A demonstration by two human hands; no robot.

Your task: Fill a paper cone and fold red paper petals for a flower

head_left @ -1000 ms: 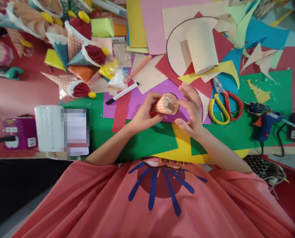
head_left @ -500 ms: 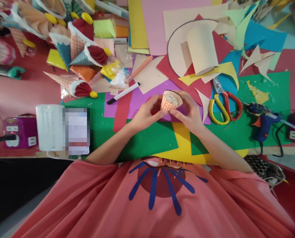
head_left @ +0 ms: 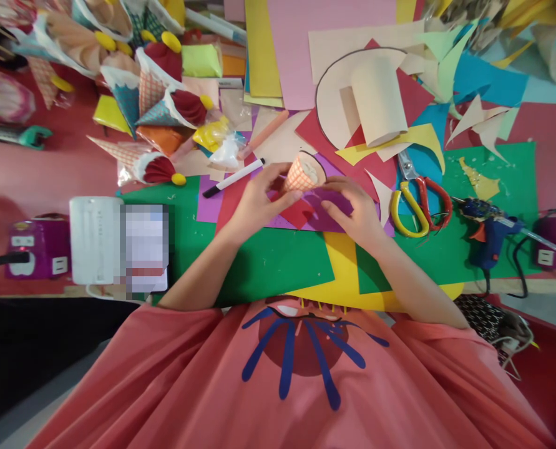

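Observation:
My left hand [head_left: 267,198] is closed around a small orange-and-white checked paper cone [head_left: 301,177]. The cone tilts to the left, its wide round mouth facing up and right with pale crumpled stuffing [head_left: 311,169] inside. My right hand [head_left: 352,209] is beside the cone's mouth, its thumb and fingers apart; whether a fingertip touches the rim I cannot tell. Beneath both hands lie a purple sheet [head_left: 331,217] and a red paper piece [head_left: 300,215].
Scissors [head_left: 411,211] with yellow and red handles and a blue glue gun [head_left: 488,240] lie to the right. A marker [head_left: 234,178], finished cones [head_left: 158,169] and a phone [head_left: 147,246] are on the left. Behind stands a cream paper tube [head_left: 379,100] amid paper scraps.
My left hand has carried the cone slightly left and away from me, tipping it over. My right hand has loosened from the cone and its fingers have spread.

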